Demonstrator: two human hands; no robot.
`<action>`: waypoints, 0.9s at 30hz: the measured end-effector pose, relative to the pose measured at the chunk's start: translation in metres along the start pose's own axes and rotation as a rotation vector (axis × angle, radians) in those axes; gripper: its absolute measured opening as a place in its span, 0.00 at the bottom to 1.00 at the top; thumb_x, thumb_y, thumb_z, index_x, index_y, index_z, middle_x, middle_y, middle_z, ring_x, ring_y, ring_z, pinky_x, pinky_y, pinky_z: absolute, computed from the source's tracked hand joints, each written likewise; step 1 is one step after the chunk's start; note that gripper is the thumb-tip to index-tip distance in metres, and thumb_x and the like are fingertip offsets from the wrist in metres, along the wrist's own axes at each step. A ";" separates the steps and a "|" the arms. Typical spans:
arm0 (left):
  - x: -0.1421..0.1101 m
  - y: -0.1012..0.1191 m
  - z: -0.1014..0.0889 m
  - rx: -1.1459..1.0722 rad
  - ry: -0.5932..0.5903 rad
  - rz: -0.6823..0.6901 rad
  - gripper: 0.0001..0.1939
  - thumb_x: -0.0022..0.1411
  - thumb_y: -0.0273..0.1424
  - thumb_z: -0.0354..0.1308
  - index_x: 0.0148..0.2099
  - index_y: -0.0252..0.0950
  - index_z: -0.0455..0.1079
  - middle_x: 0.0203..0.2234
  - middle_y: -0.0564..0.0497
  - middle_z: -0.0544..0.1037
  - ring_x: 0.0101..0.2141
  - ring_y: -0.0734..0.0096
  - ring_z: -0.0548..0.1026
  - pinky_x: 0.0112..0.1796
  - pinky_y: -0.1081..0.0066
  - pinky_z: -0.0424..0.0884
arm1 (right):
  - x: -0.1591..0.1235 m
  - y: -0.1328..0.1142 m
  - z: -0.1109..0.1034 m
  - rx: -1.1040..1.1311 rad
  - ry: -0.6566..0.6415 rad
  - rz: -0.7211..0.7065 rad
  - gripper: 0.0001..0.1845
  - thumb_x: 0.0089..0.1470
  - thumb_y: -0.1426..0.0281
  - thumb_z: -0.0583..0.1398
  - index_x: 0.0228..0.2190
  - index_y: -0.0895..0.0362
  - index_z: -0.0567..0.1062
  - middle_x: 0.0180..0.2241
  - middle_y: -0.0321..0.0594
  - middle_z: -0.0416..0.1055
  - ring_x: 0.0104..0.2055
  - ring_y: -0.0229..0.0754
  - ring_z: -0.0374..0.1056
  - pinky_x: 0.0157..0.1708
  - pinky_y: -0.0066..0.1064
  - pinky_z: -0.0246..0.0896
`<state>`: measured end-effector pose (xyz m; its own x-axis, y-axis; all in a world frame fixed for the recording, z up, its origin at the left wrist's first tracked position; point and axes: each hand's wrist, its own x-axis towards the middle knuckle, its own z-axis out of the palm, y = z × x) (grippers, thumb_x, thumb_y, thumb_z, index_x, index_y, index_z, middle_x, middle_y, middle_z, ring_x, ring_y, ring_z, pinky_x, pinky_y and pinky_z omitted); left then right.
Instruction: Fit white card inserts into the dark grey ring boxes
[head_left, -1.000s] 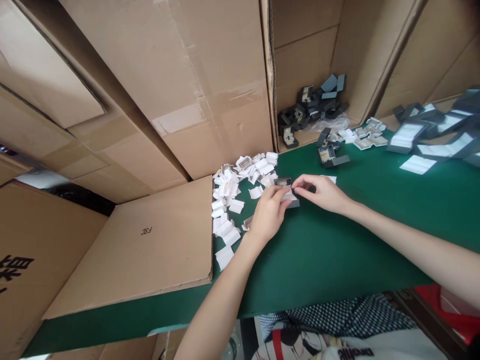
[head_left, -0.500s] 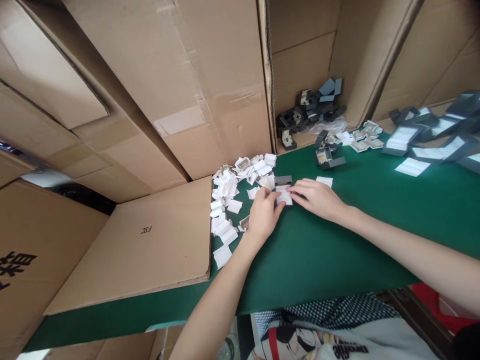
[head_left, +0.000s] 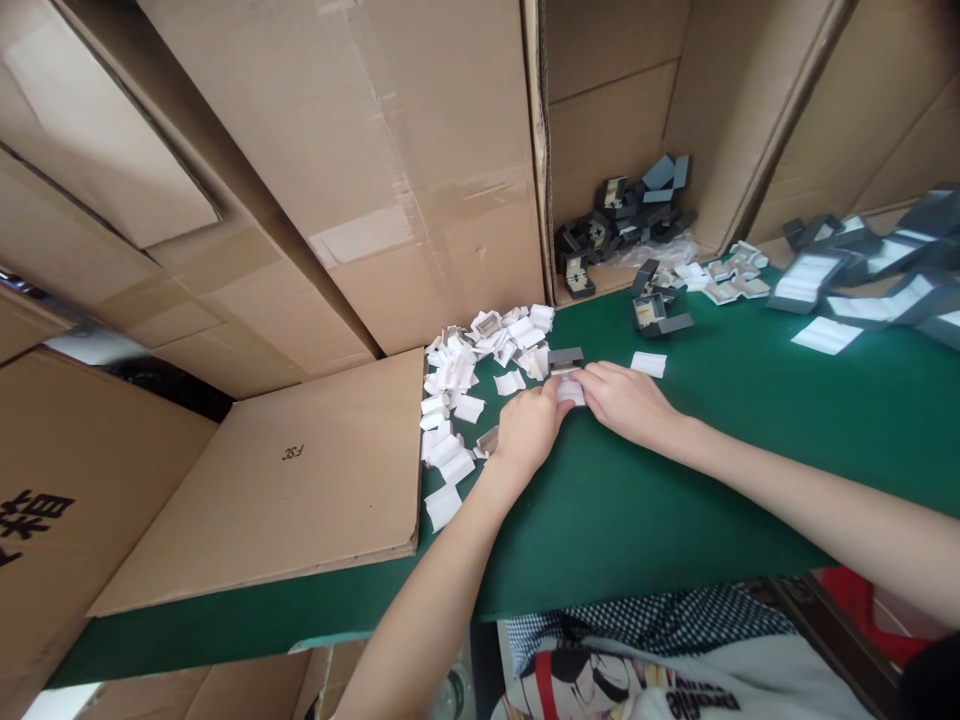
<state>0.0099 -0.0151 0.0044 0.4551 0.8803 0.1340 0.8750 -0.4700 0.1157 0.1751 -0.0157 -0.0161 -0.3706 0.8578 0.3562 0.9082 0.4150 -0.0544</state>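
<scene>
A small dark grey box (head_left: 565, 357) with a white insert (head_left: 572, 392) in its open face lies on the green table between my hands. My left hand (head_left: 529, 425) grips it from the left, thumb at the near corner and fingers curled over the white piece. From the right, my right hand (head_left: 621, 397) presses its closed fingertips on the same box. The fingers partly cover the insert. Just beyond my right hand rests a loose white folded piece (head_left: 649, 364). A heap of white folded pieces (head_left: 454, 372) spreads left of my left hand.
A flat cardboard sheet (head_left: 300, 480) covers the table's left side. Tall cardboard boxes (head_left: 435, 170) stand along the back. Dark small boxes (head_left: 600, 235) pile up inside an open carton. More grey boxes with white linings (head_left: 806, 280) are at the right, near another loose white piece (head_left: 827, 336).
Both hands have closed in over the box, covering more of the white insert. My right fingertips have moved slightly left and up against it. The surrounding piles look the same.
</scene>
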 end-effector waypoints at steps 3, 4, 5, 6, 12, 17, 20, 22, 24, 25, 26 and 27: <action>-0.002 0.001 0.000 0.033 -0.012 0.002 0.21 0.67 0.39 0.45 0.59 0.37 0.58 0.38 0.46 0.78 0.37 0.61 0.77 0.36 0.68 0.69 | -0.002 0.002 -0.001 0.007 -0.006 0.000 0.18 0.59 0.73 0.47 0.44 0.61 0.73 0.37 0.47 0.73 0.40 0.46 0.67 0.33 0.32 0.58; -0.002 0.000 0.000 0.036 -0.009 0.005 0.21 0.67 0.39 0.45 0.59 0.37 0.58 0.38 0.46 0.78 0.37 0.61 0.77 0.36 0.68 0.69 | -0.003 0.004 -0.001 0.024 -0.001 0.000 0.18 0.60 0.72 0.47 0.44 0.60 0.73 0.36 0.46 0.74 0.40 0.45 0.68 0.33 0.32 0.58; -0.003 0.000 0.000 0.038 -0.006 0.008 0.20 0.67 0.39 0.44 0.59 0.38 0.58 0.38 0.46 0.78 0.36 0.61 0.77 0.35 0.68 0.69 | -0.004 0.006 -0.001 0.045 0.003 0.002 0.18 0.60 0.71 0.47 0.44 0.59 0.74 0.36 0.44 0.74 0.40 0.45 0.68 0.33 0.32 0.58; -0.003 -0.001 0.001 0.041 -0.001 0.011 0.21 0.67 0.39 0.44 0.59 0.38 0.58 0.37 0.47 0.78 0.36 0.61 0.77 0.35 0.68 0.69 | -0.004 0.007 -0.001 0.066 0.006 0.007 0.18 0.60 0.70 0.47 0.44 0.57 0.74 0.36 0.43 0.74 0.40 0.45 0.69 0.32 0.31 0.57; 0.000 -0.002 0.004 0.066 0.004 0.006 0.22 0.68 0.41 0.41 0.61 0.38 0.54 0.35 0.47 0.78 0.35 0.61 0.77 0.35 0.67 0.69 | -0.003 0.008 0.001 0.143 -0.011 0.063 0.18 0.61 0.68 0.46 0.45 0.55 0.72 0.41 0.41 0.75 0.37 0.43 0.71 0.30 0.30 0.56; 0.003 0.000 0.006 0.101 -0.015 -0.012 0.23 0.68 0.42 0.38 0.61 0.41 0.53 0.34 0.46 0.78 0.34 0.60 0.77 0.35 0.67 0.69 | 0.003 0.001 0.000 0.032 -0.148 0.147 0.19 0.61 0.66 0.44 0.47 0.56 0.68 0.31 0.43 0.77 0.30 0.46 0.72 0.25 0.30 0.51; 0.003 0.001 0.006 0.124 -0.031 -0.014 0.23 0.68 0.44 0.38 0.61 0.42 0.53 0.33 0.46 0.78 0.34 0.61 0.77 0.35 0.68 0.69 | 0.006 -0.002 -0.001 -0.048 -0.205 0.165 0.19 0.60 0.67 0.45 0.48 0.57 0.67 0.31 0.45 0.77 0.31 0.48 0.72 0.25 0.30 0.50; 0.003 0.001 0.006 0.136 -0.031 -0.008 0.24 0.68 0.45 0.38 0.60 0.42 0.53 0.32 0.46 0.78 0.34 0.61 0.77 0.35 0.68 0.69 | 0.008 -0.003 -0.001 -0.073 -0.222 0.168 0.18 0.60 0.67 0.46 0.48 0.57 0.67 0.31 0.46 0.77 0.31 0.49 0.72 0.25 0.30 0.50; 0.003 0.000 0.007 0.138 -0.019 0.000 0.24 0.67 0.46 0.37 0.59 0.42 0.54 0.31 0.47 0.78 0.33 0.60 0.77 0.34 0.68 0.69 | 0.007 -0.004 -0.001 -0.084 -0.225 0.171 0.18 0.59 0.68 0.46 0.47 0.57 0.67 0.31 0.46 0.77 0.31 0.49 0.72 0.24 0.30 0.49; 0.003 0.000 0.008 0.136 -0.013 0.002 0.24 0.67 0.46 0.37 0.59 0.40 0.55 0.31 0.47 0.78 0.33 0.60 0.77 0.34 0.68 0.69 | 0.007 -0.004 -0.001 -0.080 -0.221 0.172 0.17 0.59 0.68 0.46 0.47 0.57 0.67 0.31 0.45 0.77 0.30 0.48 0.72 0.24 0.30 0.49; 0.003 0.000 0.008 0.134 -0.009 0.001 0.24 0.67 0.46 0.37 0.58 0.39 0.56 0.30 0.47 0.78 0.32 0.61 0.77 0.34 0.68 0.69 | 0.006 -0.004 -0.001 -0.071 -0.210 0.177 0.17 0.59 0.68 0.46 0.47 0.56 0.67 0.30 0.44 0.77 0.30 0.48 0.72 0.23 0.30 0.48; 0.003 0.000 0.009 0.130 -0.007 -0.001 0.24 0.68 0.46 0.37 0.57 0.37 0.57 0.30 0.46 0.78 0.32 0.61 0.77 0.34 0.68 0.69 | 0.005 -0.004 0.000 -0.061 -0.193 0.182 0.17 0.60 0.68 0.46 0.47 0.56 0.67 0.30 0.44 0.77 0.29 0.48 0.72 0.23 0.30 0.47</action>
<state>0.0126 -0.0123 -0.0037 0.4549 0.8815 0.1267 0.8893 -0.4571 -0.0126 0.1693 -0.0134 -0.0137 -0.2248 0.9611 0.1608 0.9712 0.2344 -0.0432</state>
